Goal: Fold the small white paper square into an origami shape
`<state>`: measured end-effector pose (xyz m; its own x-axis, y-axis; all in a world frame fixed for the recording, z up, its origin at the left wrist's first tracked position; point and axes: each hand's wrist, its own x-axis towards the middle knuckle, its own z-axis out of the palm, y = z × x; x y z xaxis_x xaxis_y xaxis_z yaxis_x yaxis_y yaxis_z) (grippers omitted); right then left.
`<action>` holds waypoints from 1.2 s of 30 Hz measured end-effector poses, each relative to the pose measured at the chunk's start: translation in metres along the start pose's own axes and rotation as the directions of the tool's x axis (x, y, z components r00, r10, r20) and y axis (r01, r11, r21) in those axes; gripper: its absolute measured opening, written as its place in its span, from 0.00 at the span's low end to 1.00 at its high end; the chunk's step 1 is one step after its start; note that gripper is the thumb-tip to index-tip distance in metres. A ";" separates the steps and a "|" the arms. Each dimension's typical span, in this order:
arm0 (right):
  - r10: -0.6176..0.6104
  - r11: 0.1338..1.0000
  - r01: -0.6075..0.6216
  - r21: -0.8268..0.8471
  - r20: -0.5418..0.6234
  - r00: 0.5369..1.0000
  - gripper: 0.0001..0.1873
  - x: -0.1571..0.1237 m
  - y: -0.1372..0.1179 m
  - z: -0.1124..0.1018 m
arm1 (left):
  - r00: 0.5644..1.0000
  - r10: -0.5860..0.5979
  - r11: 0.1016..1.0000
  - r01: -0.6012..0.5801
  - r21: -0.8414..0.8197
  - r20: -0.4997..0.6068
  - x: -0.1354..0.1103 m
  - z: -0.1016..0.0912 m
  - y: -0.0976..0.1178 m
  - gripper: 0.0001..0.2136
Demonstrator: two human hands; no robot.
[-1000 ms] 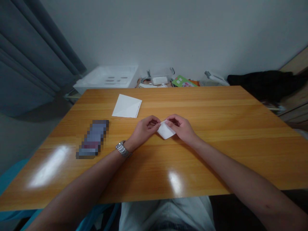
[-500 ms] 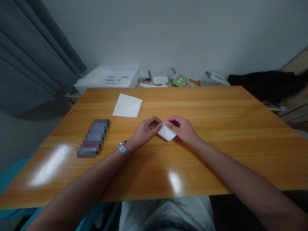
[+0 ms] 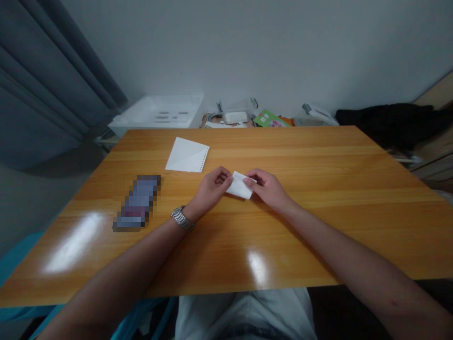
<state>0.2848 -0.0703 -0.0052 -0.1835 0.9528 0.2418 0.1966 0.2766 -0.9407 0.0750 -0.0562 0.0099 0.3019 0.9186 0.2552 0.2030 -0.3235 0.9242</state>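
Note:
Between my two hands is a small folded piece of white paper (image 3: 239, 185), held just above the wooden table (image 3: 318, 170). My left hand (image 3: 213, 186) pinches its left corner between thumb and curled fingers; a metal-band watch (image 3: 182, 218) is on that wrist. On the other side, my right hand (image 3: 267, 187) grips the paper's right part, its thumb lying on top. The fingers beneath the paper are partly hidden. Beyond my left hand, a flat white sheet (image 3: 187, 155) with a perforated right edge rests on the table.
A phone-shaped, pixelated object (image 3: 138, 202) lies on the table's left side. Past the far edge are a white plastic tray (image 3: 159, 111), a green packet (image 3: 271, 119) and dark cloth (image 3: 385, 125). Blue chair parts (image 3: 21, 255) show at the lower left.
The folded paper has turned in my hands, with more of its face now showing between them. My left hand has shifted slightly left, and the hands are a little farther apart.

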 end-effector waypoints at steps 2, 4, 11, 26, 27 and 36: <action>-0.005 0.999 0.005 -0.040 0.000 1.000 0.12 0.000 -0.001 -0.002 | 1.000 0.000 1.000 0.000 -0.014 0.000 0.000 0.001 -0.001 0.07; -0.017 0.997 0.018 -0.080 0.011 1.000 0.12 0.000 -0.003 -0.004 | 1.000 0.004 0.999 -0.005 -0.037 -0.019 -0.001 0.001 0.000 0.09; -0.024 0.995 0.027 -0.100 0.031 0.999 0.12 -0.001 -0.005 -0.004 | 1.000 0.022 1.000 -0.022 -0.022 -0.019 -0.004 0.001 0.003 0.10; 0.013 0.999 -0.011 0.032 -0.062 0.998 0.14 0.002 0.001 -0.004 | 0.991 0.070 0.997 -0.067 0.030 -0.118 0.001 -0.002 -0.004 0.08; 0.011 1.000 -0.010 0.027 -0.062 0.998 0.14 0.002 0.001 -0.004 | 0.990 0.066 0.998 -0.064 0.026 -0.121 0.001 -0.002 -0.003 0.08; 0.000 1.000 0.000 0.001 -0.063 0.998 0.13 0.002 -0.001 -0.005 | 0.993 0.044 0.999 -0.043 0.010 -0.113 0.000 -0.003 0.000 0.08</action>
<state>0.2890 -0.0680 -0.0025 -0.1229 0.9587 0.2565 0.1956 0.2768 -0.9408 0.0722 -0.0555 0.0104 0.2029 0.9234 0.3259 0.1995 -0.3648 0.9094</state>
